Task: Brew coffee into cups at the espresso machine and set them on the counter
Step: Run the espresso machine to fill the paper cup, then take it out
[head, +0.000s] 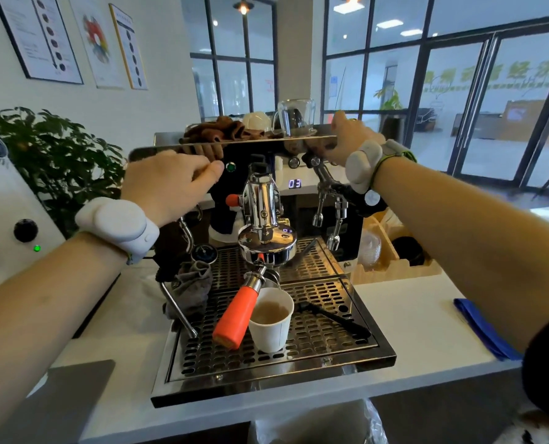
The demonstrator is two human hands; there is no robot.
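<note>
A white paper cup stands on the drip tray of the espresso machine, under the portafilter with the orange handle. The cup holds pale brown liquid. The machine's display reads 03. My left hand reaches to the front panel, a fingertip beside the green-lit button. My right hand grips the machine's top edge at the right, thumb on top.
On top of the machine sit a glass cup, a white cup and a brown cloth. A grey cloth and a black brush lie on the tray. A blue cloth lies on the counter at the right, with a wooden holder behind it.
</note>
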